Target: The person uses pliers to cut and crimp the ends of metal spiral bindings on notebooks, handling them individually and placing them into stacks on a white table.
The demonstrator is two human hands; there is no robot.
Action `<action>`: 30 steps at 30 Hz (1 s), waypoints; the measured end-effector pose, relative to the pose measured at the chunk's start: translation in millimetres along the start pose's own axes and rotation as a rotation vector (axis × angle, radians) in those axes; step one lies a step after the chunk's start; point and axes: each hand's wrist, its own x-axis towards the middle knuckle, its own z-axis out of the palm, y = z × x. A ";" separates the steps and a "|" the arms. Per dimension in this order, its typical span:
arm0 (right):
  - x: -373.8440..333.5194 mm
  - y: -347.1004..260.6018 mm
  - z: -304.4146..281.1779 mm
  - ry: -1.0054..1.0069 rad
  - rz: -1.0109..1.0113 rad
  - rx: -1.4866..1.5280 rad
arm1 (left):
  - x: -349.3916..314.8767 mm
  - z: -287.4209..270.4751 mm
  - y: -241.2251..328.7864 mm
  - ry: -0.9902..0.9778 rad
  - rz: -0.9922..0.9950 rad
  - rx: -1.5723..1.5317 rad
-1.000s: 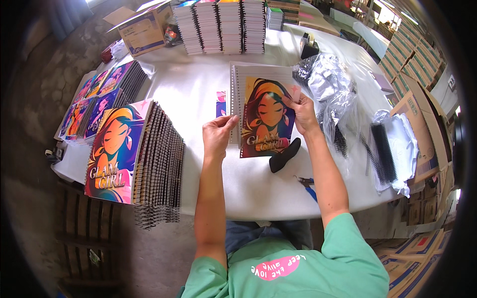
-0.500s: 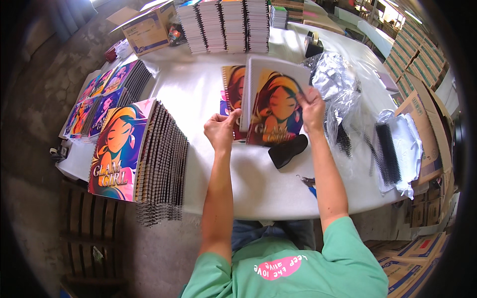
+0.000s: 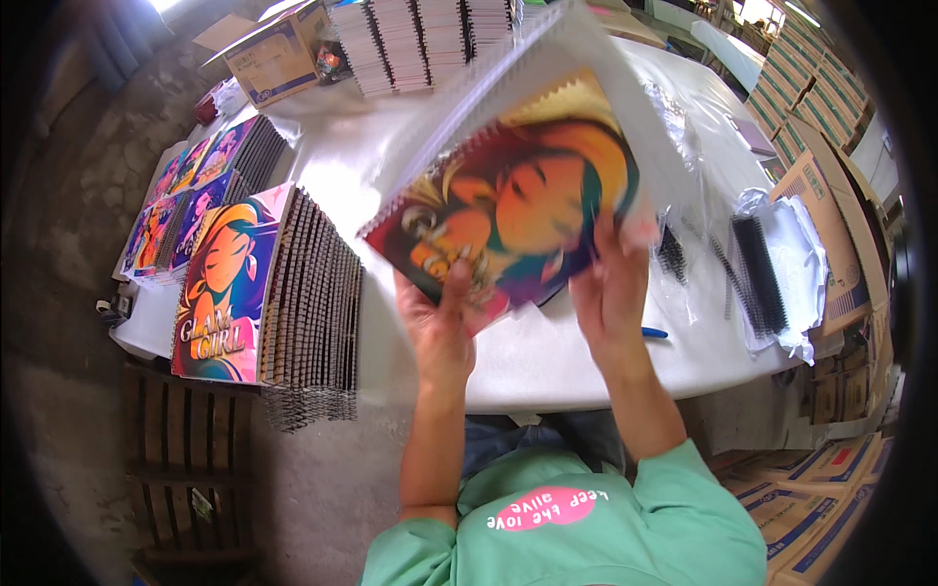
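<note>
Both my hands hold a loose, unbound notebook [image 3: 528,190] with a colourful cover of a woman's face. It is tilted up over the table, blurred by motion, with small notches along its edges and a pale, see-through sheet behind or around it. My left hand [image 3: 440,327] grips the lower left corner, thumb on the cover. My right hand [image 3: 614,278] closes on the lower right side. Beside my right forearm lies a blue handle [image 3: 655,333], the rest of its tool hidden. A pile of spiral notebooks [image 3: 234,283] with a similar cover stands to my left.
More notebooks [image 3: 200,200] lie at the far left, and tall bound stacks [image 3: 401,49] stand at the back near a cardboard box [image 3: 278,63]. On the right are clear plastic [image 3: 679,259], black binding coils [image 3: 760,273] on white wrapping, and an open carton [image 3: 826,225].
The notebook has been raised nearer to me and turned so it slants. My left hand has moved down onto its corner, and my right hand has slid lower. The view has shifted slightly.
</note>
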 end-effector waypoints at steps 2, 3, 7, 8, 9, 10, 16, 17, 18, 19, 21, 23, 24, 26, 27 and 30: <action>-33.0 -12.7 -28.4 -0.033 0.012 -0.105 | -22.4 -20.9 13.0 -0.010 0.076 0.259; -40.3 -25.1 -49.8 -0.030 -0.010 -0.214 | -33.5 -32.3 23.9 0.007 0.052 0.425; -61.9 -50.9 -90.5 -0.432 0.152 -0.983 | -55.7 -78.5 26.2 -0.225 0.149 0.644; -71.6 -40.9 -86.7 -0.338 0.156 -1.017 | -58.2 -87.2 18.3 -0.235 0.099 0.764; -79.9 -28.0 -102.5 -0.248 0.353 -0.890 | -61.5 -90.5 13.4 -0.247 0.049 0.876; -89.0 -19.3 -97.6 -0.252 0.287 -0.816 | -65.5 -84.4 5.7 -0.211 -0.031 0.594; -89.1 -17.2 -93.9 -0.481 -0.046 -1.023 | -87.3 -88.6 -12.4 0.014 0.257 0.730; -87.6 -16.4 -84.0 -0.493 -0.079 -0.926 | -89.4 -84.7 -18.0 0.063 0.321 0.672; -85.7 -14.8 -87.8 -0.473 -0.196 -1.071 | -83.4 -89.9 -20.2 -0.055 0.537 0.964; -82.7 -13.0 -94.5 -0.492 -0.179 -1.257 | -85.0 -88.3 -18.0 -0.015 0.368 0.979; -102.7 7.6 -123.3 -0.224 0.109 -1.278 | -89.0 -79.0 -11.6 0.055 0.043 0.997; -112.7 27.2 -153.6 -0.231 -0.023 -1.293 | -97.0 -75.9 -11.5 0.093 0.039 0.938; -112.3 25.9 -153.8 -0.233 -0.042 -1.322 | -101.4 -83.3 -14.3 0.051 0.139 0.994; -105.9 23.5 -142.4 -0.222 -0.008 -1.291 | -97.4 -67.8 -17.9 0.076 0.536 1.181; -102.6 16.8 -128.0 -0.200 0.044 -1.233 | -90.5 -38.5 -6.5 0.143 0.833 1.294; -101.4 1.7 -115.7 -0.255 0.101 -1.206 | -95.7 16.3 -6.1 -0.054 0.911 1.758</action>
